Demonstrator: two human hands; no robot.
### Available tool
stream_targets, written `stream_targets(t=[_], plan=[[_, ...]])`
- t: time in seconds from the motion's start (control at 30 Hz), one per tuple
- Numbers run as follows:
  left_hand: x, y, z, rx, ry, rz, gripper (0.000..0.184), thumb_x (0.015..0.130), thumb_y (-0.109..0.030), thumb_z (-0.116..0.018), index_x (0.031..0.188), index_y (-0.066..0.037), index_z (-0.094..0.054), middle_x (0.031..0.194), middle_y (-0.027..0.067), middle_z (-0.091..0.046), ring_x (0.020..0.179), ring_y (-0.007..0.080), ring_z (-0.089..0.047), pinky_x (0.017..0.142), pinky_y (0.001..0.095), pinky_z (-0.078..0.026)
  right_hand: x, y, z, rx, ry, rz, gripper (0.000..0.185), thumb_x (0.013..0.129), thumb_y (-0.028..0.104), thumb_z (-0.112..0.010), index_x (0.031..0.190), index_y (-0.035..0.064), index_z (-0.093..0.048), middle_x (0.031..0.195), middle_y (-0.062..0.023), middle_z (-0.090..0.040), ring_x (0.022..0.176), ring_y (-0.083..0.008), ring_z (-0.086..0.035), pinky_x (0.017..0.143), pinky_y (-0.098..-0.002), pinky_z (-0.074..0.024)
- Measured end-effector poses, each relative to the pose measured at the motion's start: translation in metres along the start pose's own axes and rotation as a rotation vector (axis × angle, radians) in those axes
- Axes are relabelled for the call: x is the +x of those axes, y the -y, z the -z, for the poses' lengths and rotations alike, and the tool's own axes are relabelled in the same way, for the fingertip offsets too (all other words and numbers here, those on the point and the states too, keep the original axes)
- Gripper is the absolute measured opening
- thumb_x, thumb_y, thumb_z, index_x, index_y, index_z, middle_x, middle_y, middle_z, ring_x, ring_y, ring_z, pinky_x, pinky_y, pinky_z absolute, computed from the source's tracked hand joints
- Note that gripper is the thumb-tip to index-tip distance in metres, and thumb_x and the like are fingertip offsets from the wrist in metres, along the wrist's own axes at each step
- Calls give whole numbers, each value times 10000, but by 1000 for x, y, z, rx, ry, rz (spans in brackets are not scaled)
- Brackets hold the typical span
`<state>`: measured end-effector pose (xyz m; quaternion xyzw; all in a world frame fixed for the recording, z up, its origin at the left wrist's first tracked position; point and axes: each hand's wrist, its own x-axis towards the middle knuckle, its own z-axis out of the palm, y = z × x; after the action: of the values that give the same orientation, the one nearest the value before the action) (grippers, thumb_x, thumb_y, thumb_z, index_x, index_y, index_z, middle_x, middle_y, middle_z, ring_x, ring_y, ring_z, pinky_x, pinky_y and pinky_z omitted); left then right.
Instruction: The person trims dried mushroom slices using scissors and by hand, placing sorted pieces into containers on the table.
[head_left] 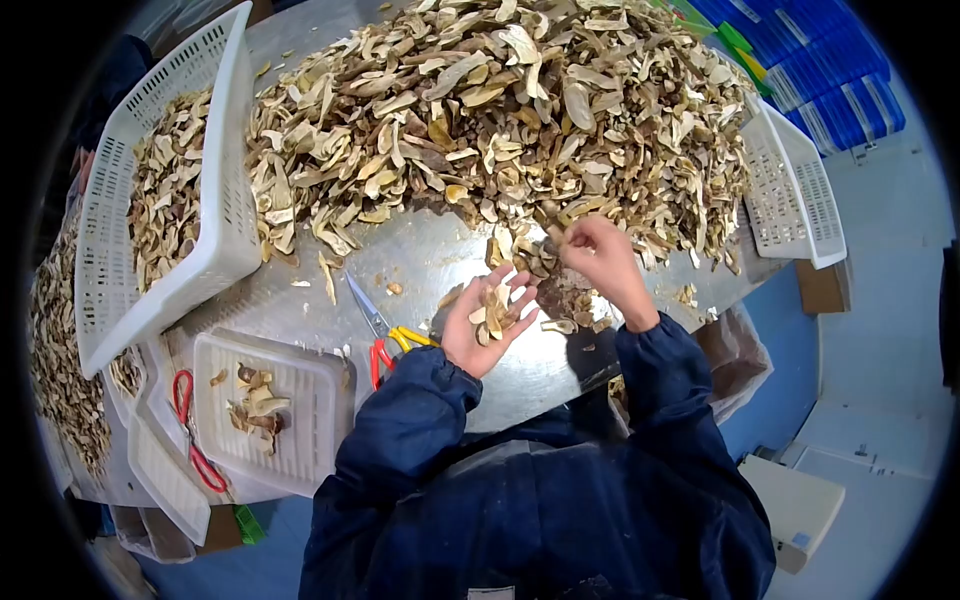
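Observation:
My left hand point(472, 338) is palm up with its fingers slightly curled, cradling several pale dried mushroom slices point(493, 312). To its right, my right hand point(603, 262) is at the front edge of a large heap of dried mushroom slices point(520, 110). Its thumb and fingers pinch a small brown mushroom slice point(553, 232), partly hidden by the fingertips. Below that hand lie dark crumbs and small bits point(572, 298) on the metal table point(530, 385). Scissors with red and yellow handles point(385, 335) rest left of my left hand, blades pointing away.
A white slotted basket point(225, 200) of slices stands tilted at left. A shallow clear tray point(320, 400) holds a few pieces, with red-handled scissors point(188, 430) beside it. Another white basket point(795, 190) is at right, near stacked blue trays point(830, 85). A lined bin point(740, 360) stands below the table's right edge.

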<state>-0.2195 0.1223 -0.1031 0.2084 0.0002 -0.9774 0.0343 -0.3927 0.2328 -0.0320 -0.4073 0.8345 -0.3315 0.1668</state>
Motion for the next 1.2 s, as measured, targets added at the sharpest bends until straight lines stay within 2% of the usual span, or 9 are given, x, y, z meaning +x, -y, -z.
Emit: stream_targets(t=[0.07,0.23,0.33,0.57,0.73,0.83,0.87,1.0,1.2], plan=[[2,0,10,-51,94,-5,446,998,-388,-309,1313,-101,-441,1241,89,-523,1101,264,-520,1050,482,-352,-8,9,-1,266,148,-16,225,726,167,-707,882,23,-633,808,-115,-580,759,-252,-571,693,-319,-456],[4,1,14,-58,-19,-11,375,985,-378,-379,1199,-98,-506,1152,83,-558,1010,232,-547,971,451,-414,-5,-2,-21,-325,-32,116,206,743,163,-681,914,64,-623,840,-140,-583,853,-317,-566,734,-393,-457],[6,-1,27,-100,96,15,340,978,-370,-409,1121,-85,-528,1064,88,-575,921,222,-560,881,407,-457,-13,-8,-42,-470,-73,171,179,767,108,-638,941,74,-614,880,-141,-567,844,-333,-574,717,-420,-470],[12,-3,37,-112,157,35,353,979,-364,-400,1134,-75,-529,1099,102,-579,962,233,-563,850,382,-476,-11,-5,-26,-97,-68,28,164,765,63,-642,927,53,-617,862,-115,-566,700,-267,-598,633,-346,-484],[-2,0,-5,-16,3,-30,340,985,-346,-384,1173,-103,-529,1209,82,-563,1079,245,-542,915,408,-464,-11,32,-4,572,287,-150,225,787,96,-643,1001,28,-645,827,-127,-609,675,-239,-596,625,-315,-480],[1,1,7,-53,-9,-51,305,988,-331,-384,1142,-124,-547,1186,57,-574,1057,240,-553,942,411,-452,8,2,-30,-158,-55,118,183,811,139,-623,959,34,-645,812,-147,-611,718,-298,-606,645,-364,-488],[4,1,17,-110,9,-35,261,986,-299,-403,1101,-130,-564,1105,55,-588,996,226,-566,905,396,-469,8,5,-35,-323,-30,30,148,816,161,-612,888,34,-632,828,-159,-611,766,-348,-602,669,-411,-485],[7,-1,29,-148,124,-34,198,972,-251,-450,1053,-110,-562,952,47,-565,877,199,-557,791,355,-494,9,-9,-50,-307,-47,57,135,810,169,-619,860,43,-617,800,-144,-590,765,-348,-605,663,-421,-481],[13,-6,39,-229,277,21,204,938,-225,-512,1087,-90,-543,976,41,-584,876,203,-562,747,336,-493,8,-13,-50,-428,-50,88,155,805,186,-628,826,33,-617,796,-146,-589,752,-343,-604,643,-416,-482]])
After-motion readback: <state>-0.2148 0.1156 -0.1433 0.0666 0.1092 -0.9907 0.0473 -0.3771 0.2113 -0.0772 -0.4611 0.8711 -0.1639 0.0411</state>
